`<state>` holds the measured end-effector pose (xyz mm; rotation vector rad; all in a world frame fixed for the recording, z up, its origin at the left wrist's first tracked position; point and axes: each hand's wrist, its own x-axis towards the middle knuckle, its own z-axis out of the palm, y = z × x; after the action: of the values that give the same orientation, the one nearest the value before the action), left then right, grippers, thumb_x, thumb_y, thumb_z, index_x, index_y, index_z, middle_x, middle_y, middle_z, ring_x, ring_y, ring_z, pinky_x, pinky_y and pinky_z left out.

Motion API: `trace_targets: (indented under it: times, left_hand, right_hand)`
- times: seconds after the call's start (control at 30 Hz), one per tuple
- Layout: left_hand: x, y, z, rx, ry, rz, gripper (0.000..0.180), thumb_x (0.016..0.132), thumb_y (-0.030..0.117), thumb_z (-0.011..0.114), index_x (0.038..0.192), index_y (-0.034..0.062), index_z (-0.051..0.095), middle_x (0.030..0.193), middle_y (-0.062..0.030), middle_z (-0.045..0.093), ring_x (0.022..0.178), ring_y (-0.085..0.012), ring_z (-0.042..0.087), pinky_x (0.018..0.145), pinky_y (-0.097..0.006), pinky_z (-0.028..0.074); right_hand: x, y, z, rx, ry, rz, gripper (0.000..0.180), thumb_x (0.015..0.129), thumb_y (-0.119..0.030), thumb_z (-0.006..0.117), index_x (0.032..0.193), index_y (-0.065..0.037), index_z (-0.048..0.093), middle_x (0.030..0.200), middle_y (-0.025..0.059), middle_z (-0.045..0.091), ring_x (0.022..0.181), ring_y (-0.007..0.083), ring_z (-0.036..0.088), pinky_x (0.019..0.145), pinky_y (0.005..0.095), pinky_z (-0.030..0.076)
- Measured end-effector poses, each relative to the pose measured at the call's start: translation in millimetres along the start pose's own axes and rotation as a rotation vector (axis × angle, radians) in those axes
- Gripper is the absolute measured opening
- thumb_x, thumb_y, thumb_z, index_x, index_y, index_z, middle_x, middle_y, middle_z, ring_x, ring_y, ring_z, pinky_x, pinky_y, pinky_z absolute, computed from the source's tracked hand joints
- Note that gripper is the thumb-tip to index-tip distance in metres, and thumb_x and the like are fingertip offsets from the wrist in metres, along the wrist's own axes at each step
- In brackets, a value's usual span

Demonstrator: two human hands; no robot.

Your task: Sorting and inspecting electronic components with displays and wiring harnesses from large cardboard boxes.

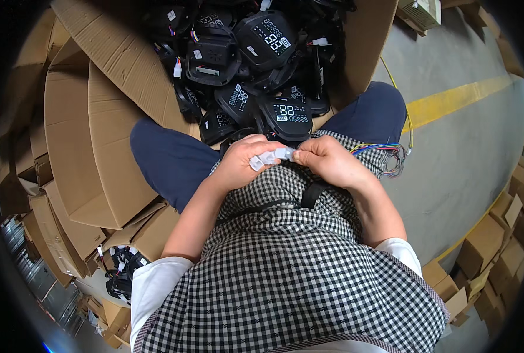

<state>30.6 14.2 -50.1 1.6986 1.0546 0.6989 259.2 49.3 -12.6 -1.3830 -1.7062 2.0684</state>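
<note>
White connectors point(267, 157), seemingly in both hands point(241, 162) point(335, 165)

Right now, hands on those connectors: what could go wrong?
The coloured wires loop loosely beside the right hand and could snag. The left hand holds several white connectors bunched together, so one might slip. Black display units lie heaped in the carton, so faces might scratch.
</note>
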Motion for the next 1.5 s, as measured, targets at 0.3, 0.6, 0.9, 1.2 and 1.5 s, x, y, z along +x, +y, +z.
trace_targets:
  times: [0.3,0.6,0.9,1.2,1.5]
  left_hand:
    - [-10,-8,-5,-0.137,-0.101,-0.043,0.028,0.080,0.010,0.074,0.107,0.0012,0.068,0.082,-0.0062,0.062,0.076,-0.0190,0.059,0.068,-0.029,0.046]
    - [-10,9,-12,-0.384,0.075,-0.312,0.016,0.086,0.012,0.070,0.099,0.0056,0.064,0.084,0.0046,0.060,0.076,-0.0019,0.053,0.067,-0.020,0.043]
    - [-29,-13,2,-0.712,0.251,-0.333,0.021,0.097,0.025,0.057,0.089,0.0058,0.055,0.082,-0.0034,0.059,0.074,-0.0083,0.053,0.069,-0.023,0.044]
    - [-12,-4,-6,-0.683,0.415,-0.234,0.015,0.098,0.021,0.055,0.094,0.0076,0.050,0.103,-0.0144,0.063,0.075,-0.0108,0.053,0.072,-0.025,0.043]
    - [13,28,0,-0.075,0.273,0.144,0.035,0.078,-0.012,0.059,0.111,-0.0018,0.054,0.117,-0.0156,0.064,0.083,-0.0152,0.065,0.074,-0.028,0.054]
  right_hand:
    - [8,13,15,0.459,-0.175,0.096,0.023,0.096,-0.018,0.059,0.081,-0.002,0.066,0.063,-0.0059,0.050,0.057,0.0032,0.039,0.052,0.0205,0.032]
    - [66,-22,-15,0.160,0.560,-0.066,0.023,0.093,-0.021,0.057,0.081,-0.002,0.065,0.067,-0.0005,0.060,0.060,0.0076,0.052,0.056,0.0266,0.042]
    - [159,54,-10,0.403,0.641,0.012,0.020,0.089,-0.018,0.063,0.094,0.000,0.071,0.078,0.0046,0.067,0.071,0.0148,0.060,0.066,0.0317,0.046]
    - [14,5,-8,-0.665,1.036,-0.442,0.009,0.077,-0.001,0.067,0.085,0.001,0.065,0.108,0.0195,0.063,0.075,0.0339,0.064,0.065,0.0383,0.051]
    - [14,1,28,-1.316,0.804,-0.584,0.011,0.075,-0.012,0.058,0.076,0.000,0.060,0.120,0.0230,0.059,0.106,0.0303,0.062,0.080,0.0363,0.051]
